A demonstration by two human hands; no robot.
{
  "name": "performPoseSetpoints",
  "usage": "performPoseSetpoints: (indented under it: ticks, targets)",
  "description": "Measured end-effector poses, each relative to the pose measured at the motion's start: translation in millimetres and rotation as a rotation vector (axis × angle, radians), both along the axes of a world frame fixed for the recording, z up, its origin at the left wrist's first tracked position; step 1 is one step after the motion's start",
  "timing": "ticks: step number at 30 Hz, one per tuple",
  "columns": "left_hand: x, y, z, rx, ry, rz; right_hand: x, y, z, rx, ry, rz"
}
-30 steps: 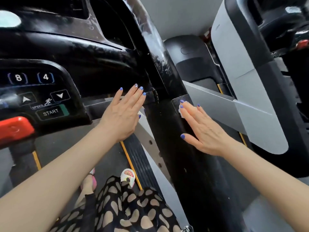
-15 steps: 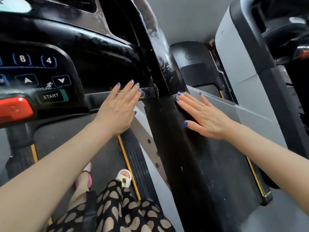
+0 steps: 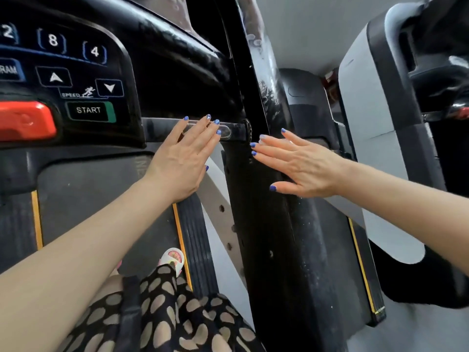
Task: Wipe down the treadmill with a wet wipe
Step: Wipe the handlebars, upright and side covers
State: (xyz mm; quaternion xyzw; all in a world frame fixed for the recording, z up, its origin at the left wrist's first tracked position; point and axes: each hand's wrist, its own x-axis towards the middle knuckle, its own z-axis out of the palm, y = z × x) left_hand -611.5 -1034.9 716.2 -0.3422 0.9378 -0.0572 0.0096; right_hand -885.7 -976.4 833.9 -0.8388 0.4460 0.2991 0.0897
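Both hands lie flat with straight fingers on a black treadmill. At the bottom of the frame a spotted dress (image 3: pixel 157 318) hangs over a sandalled foot (image 3: pixel 173 259) on the grey running belt (image 3: pixel 101 199), which is edged in yellow. Higher up, the left hand (image 3: pixel 181 161) spreads open, its fingertips (image 3: pixel 212 125) resting on the black crossbar (image 3: pixel 162 129) under the console and gripping nothing. Across the thick black upright post (image 3: pixel 258 224), the right hand (image 3: pixel 302 163) presses flat against the post's side; a sliver of white wet wipe (image 3: pixel 261 141) shows just under its fingertips, pinned to the post beside the crossbar's joint. Beyond the left hand the control panel (image 3: pixel 76 72) shows a START button (image 3: pixel 88 110), speed arrows and a red stop key (image 3: pixel 25 121). Farther right stands a neighbouring grey-and-black machine (image 3: pixel 375 110).
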Motion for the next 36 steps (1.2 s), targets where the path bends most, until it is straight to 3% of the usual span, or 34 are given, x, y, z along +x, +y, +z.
performPoseSetpoints:
  ticks: [4,9,13,25,32,36]
  targets:
    - [1,-2,-1,0.006,0.009,-0.007,12,15,-16,-0.127,-0.027,-0.160]
    - [0,1,0,0.031,0.019,0.006,65,74,-35,-0.261,-0.090,-0.742]
    - [-3,1,7,0.104,0.013,0.002,101,80,-58,-0.419,-0.067,-1.032]
    - [1,-12,6,0.065,-0.010,-0.144,67,4,-58,-0.591,-0.173,-1.537]
    - [4,-13,8,0.067,-0.029,-0.178,146,56,-58,-0.641,-0.042,-1.526]
    - [3,-15,9,0.071,-0.047,-0.193,143,53,-57,-0.592,-0.011,-1.583]
